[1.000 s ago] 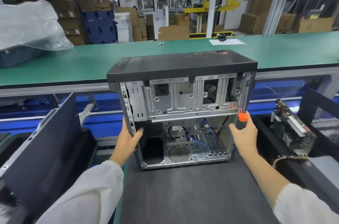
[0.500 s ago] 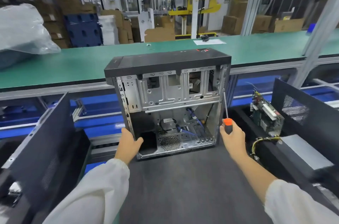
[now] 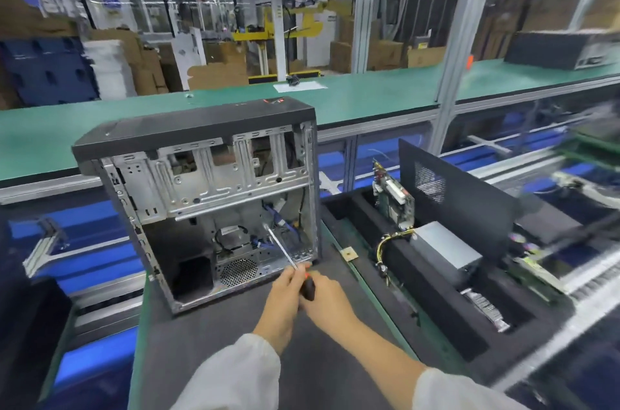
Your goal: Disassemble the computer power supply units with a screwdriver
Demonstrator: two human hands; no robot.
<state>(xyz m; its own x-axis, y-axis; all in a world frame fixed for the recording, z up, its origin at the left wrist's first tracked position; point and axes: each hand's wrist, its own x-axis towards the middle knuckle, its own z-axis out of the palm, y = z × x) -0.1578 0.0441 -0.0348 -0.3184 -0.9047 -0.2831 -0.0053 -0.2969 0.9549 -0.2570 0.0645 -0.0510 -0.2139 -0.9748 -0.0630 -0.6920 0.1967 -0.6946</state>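
While both hands (image 3: pixel 303 289) grip the screwdriver (image 3: pixel 295 270), case (image 3: pixel 201 205) stands ahead, tray (image 3: pixel 436 295) beside.

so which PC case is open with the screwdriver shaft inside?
The near case on the dark mat, side panel off, screwdriver angled into it. The other case lies far right on the green bench.

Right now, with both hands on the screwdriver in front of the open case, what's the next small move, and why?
Probably steady the case again with the left hand. Both it and the right hand hold the screwdriver, so nothing holds the case. The shaft already points inside, its tip near the blue cables; which screw it will seat on isn't visible.
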